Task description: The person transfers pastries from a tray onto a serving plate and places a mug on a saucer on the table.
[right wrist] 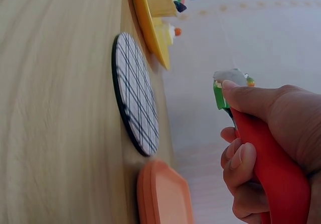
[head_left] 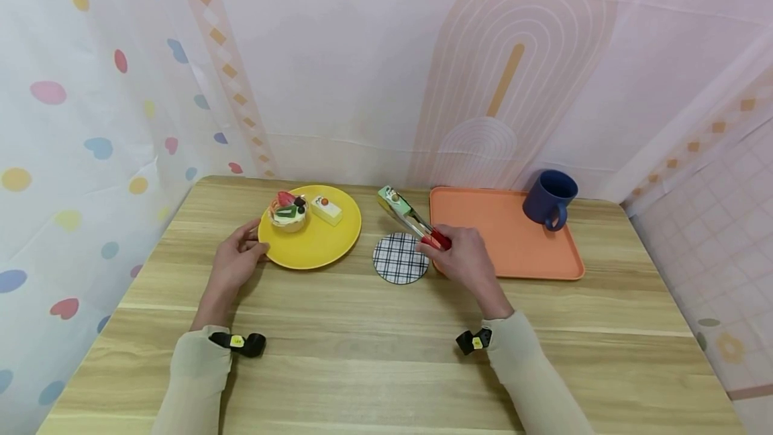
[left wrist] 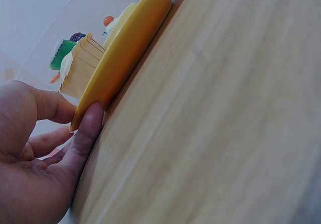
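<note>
My left hand (head_left: 237, 262) pinches the left rim of a yellow plate (head_left: 311, 247), thumb below and fingers at the edge in the left wrist view. On that plate sit a fruit tart (head_left: 288, 213) and a small pale yellow cake (head_left: 327, 210) with an orange berry. My right hand (head_left: 464, 255) grips red-handled tongs (head_left: 436, 239). Between the tongs' tips is a green cake slice (head_left: 395, 200), held up near the back of the table. Below the tongs lies a round checked coaster (head_left: 400, 259), seen edge-on in the right wrist view.
An orange tray (head_left: 513, 254) lies to the right, partly behind my right hand. A dark blue mug (head_left: 548, 197) stands at its back right corner. Behind the wooden table (head_left: 362, 354) hangs a patterned cloth (head_left: 338, 86).
</note>
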`<state>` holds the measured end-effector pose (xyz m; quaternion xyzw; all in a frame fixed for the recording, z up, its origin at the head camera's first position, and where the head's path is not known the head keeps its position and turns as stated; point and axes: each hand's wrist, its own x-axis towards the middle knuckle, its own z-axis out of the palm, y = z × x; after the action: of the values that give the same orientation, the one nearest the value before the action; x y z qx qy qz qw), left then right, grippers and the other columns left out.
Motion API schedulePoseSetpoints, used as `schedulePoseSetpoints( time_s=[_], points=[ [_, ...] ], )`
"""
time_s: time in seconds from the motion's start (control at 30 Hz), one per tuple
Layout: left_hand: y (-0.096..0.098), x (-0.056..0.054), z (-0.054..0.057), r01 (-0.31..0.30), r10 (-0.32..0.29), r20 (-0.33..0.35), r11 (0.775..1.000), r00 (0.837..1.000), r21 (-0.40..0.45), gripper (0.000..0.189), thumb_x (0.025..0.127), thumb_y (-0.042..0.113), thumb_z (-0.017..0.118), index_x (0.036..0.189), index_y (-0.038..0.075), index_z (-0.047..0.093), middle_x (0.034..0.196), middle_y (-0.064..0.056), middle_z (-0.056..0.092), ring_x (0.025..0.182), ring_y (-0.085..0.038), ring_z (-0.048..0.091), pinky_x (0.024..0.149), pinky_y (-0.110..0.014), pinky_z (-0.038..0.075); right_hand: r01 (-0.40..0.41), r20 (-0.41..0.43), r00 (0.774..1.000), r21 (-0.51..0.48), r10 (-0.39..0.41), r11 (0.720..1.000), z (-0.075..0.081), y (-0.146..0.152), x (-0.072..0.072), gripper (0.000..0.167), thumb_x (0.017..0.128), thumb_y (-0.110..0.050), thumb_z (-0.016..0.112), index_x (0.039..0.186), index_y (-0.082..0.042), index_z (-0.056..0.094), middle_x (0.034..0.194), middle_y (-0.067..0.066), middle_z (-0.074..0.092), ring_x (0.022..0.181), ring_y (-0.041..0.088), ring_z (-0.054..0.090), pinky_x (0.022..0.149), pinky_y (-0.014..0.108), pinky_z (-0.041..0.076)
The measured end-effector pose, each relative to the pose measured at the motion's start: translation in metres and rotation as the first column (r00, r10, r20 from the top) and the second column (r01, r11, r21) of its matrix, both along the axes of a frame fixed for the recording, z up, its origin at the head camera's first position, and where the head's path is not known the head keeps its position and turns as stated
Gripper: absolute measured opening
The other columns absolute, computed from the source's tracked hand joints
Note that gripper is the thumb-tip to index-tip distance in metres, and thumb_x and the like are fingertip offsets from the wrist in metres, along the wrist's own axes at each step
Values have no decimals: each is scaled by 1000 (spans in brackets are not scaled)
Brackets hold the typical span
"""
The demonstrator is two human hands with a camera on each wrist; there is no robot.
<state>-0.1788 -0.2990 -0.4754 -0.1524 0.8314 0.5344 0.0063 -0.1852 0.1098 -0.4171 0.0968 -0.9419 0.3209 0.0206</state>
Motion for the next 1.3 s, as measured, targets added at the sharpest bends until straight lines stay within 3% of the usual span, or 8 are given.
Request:
schedulePoseSetpoints(
  time_s=[0.13, 0.47, 1.2, 1.3],
  points=[
    [0, 0, 0, 0, 0, 1, 1000, 1000, -9, 61, 105, 17, 54, 162, 16, 33, 145, -19, 51, 103, -8, 56, 76, -8, 55, -14, 2, 1000, 15, 14, 1000, 0, -7, 1, 39, 87, -46, 80, 102, -10, 75, 71, 3, 55, 67, 18, 47, 51, 25, 32],
    [0, 0, 0, 1, -1, -2, 1000, 1000, 0, 62, 105, 16, 55, 162, 16, 33, 144, -20, 50, 102, -7, 56, 77, -8, 55, -40, 39, 998, -1, 40, 999, -2, -24, 3, 50, 87, -47, 80, 122, -11, 76, 87, 5, 70, 77, 18, 55, 55, 23, 40],
    [0, 0, 2, 4, -4, -7, 1000, 1000, -5, 61, 104, 15, 54, 162, 15, 33, 143, -20, 51, 97, -2, 56, 76, -9, 55, -107, 65, 992, 1, 106, 994, -7, -48, 7, 50, 88, -47, 78, 125, -13, 75, 86, 0, 68, 73, 15, 54, 54, 22, 40],
    [1, 0, 1, 2, -2, 1, 1000, 1000, -9, 61, 104, 16, 54, 162, 15, 33, 144, -20, 50, 98, -3, 55, 76, -8, 54, -124, 60, 991, 9, 123, 992, -8, -51, 7, 45, 88, -46, 79, 120, -14, 76, 80, -1, 64, 70, 14, 51, 53, 21, 37]
  ],
)
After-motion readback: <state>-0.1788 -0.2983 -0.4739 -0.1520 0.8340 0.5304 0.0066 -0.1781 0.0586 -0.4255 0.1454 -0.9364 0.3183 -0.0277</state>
